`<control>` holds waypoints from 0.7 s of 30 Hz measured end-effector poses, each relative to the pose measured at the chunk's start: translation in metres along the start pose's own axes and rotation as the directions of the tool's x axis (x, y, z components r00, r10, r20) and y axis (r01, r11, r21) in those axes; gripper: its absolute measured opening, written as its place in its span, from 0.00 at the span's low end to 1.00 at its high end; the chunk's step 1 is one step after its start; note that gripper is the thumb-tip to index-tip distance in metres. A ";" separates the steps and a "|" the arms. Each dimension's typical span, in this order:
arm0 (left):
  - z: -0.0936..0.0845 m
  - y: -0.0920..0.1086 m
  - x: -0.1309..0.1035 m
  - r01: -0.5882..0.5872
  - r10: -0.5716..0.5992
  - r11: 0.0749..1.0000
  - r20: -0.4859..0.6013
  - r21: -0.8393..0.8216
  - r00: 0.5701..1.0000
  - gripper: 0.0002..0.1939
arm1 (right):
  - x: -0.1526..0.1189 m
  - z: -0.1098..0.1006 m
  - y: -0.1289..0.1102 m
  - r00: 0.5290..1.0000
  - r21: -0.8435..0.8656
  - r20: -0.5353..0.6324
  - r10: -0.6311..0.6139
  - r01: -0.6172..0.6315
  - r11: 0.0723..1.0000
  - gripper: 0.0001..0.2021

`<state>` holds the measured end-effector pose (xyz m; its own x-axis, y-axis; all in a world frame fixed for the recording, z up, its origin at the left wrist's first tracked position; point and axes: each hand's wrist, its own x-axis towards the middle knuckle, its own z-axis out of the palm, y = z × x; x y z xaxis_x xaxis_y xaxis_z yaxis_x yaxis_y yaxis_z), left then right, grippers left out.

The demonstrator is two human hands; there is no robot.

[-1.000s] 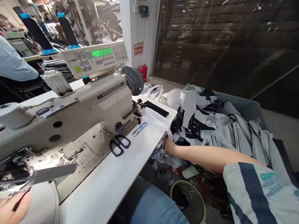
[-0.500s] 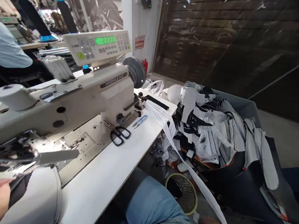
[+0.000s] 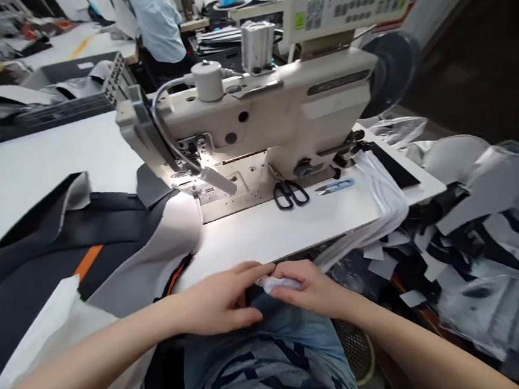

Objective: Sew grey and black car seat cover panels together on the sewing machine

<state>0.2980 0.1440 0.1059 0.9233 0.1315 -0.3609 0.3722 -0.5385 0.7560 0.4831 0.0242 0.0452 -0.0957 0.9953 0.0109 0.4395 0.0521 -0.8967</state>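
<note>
Fabric [image 3: 282,283], white and bunched, sat in the right hand [image 3: 312,290], above the lap [image 3: 305,330] and in front of the sewing machine [image 3: 288,104]. The right thumb and forefinger pinched it. The left hand [image 3: 223,299] met its left end with the forefinger, thumb apart below; whether those fingers gripped anything, I could not tell.

The step in hand looked like working the fabric's end between the fingertips, off the sewing machine. The next move seemed to call for a firm right pinch and a surer left hold.

Left of the sewing machine lay a dark panel [image 3: 123,249], its pale part reaching the needle area. In front of the machine were scissors [image 3: 289,192] and snips [image 3: 337,186]. White strips [image 3: 379,187] trailed from its right end over the table edge; any join with the held fabric was unclear.
</note>
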 end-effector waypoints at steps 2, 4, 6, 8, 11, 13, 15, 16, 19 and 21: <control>0.014 -0.003 0.016 0.028 -0.027 1.000 0.058 -0.008 0.998 0.22 | 0.002 -0.004 -0.016 0.984 -0.050 -0.134 -0.117 0.111 0.993 0.11; 0.017 -0.012 0.025 0.067 -0.069 0.997 0.063 0.043 0.996 0.09 | -0.001 -0.012 -0.022 0.953 -0.127 -0.204 -0.224 0.201 0.971 0.11; 0.009 -0.021 0.025 0.092 -0.095 0.994 0.045 0.057 0.995 0.08 | -0.011 -0.024 -0.022 0.935 -0.168 -0.240 -0.262 0.226 0.960 0.12; -0.007 -0.029 0.020 0.094 -0.093 0.994 -0.020 0.052 0.995 0.13 | -0.026 -0.043 -0.020 0.910 -0.186 -0.353 -0.219 0.161 0.969 0.14; -0.038 -0.036 0.005 0.092 -0.078 0.993 -0.170 0.079 0.982 0.15 | -0.052 -0.074 -0.018 0.820 -0.147 -0.549 -0.162 0.097 0.984 0.13; -0.060 -0.039 -0.003 0.122 -0.086 0.986 -0.281 0.114 0.956 0.15 | -0.065 -0.086 -0.017 0.848 -0.075 -0.495 -0.189 0.175 0.982 0.12; -0.079 -0.043 -0.004 0.198 -0.081 0.951 -0.427 0.237 0.901 0.14 | -0.069 -0.083 -0.014 0.942 -0.020 -0.259 -0.213 0.215 0.976 0.13; -0.086 -0.044 -0.002 0.257 -0.063 0.904 -0.491 0.341 0.869 0.13 | -0.068 -0.075 -0.012 0.974 -0.036 -0.113 -0.197 0.194 0.980 0.13; -0.092 -0.051 0.016 0.417 -0.024 0.660 -0.537 0.625 0.843 0.11 | -0.055 -0.032 -0.006 0.960 -0.210 0.275 -0.052 0.113 0.971 0.10; -0.084 -0.057 0.031 0.431 -0.070 0.566 -0.480 0.703 0.875 0.11 | -0.043 -0.001 -0.004 0.860 -0.230 0.511 -0.018 0.157 0.960 0.12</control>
<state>0.3131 0.2486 0.0975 0.8270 0.5521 -0.1063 0.5419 -0.8331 -0.1109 0.4864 -0.0187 0.0490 -0.5463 0.8134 -0.2001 0.6127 0.2251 -0.7575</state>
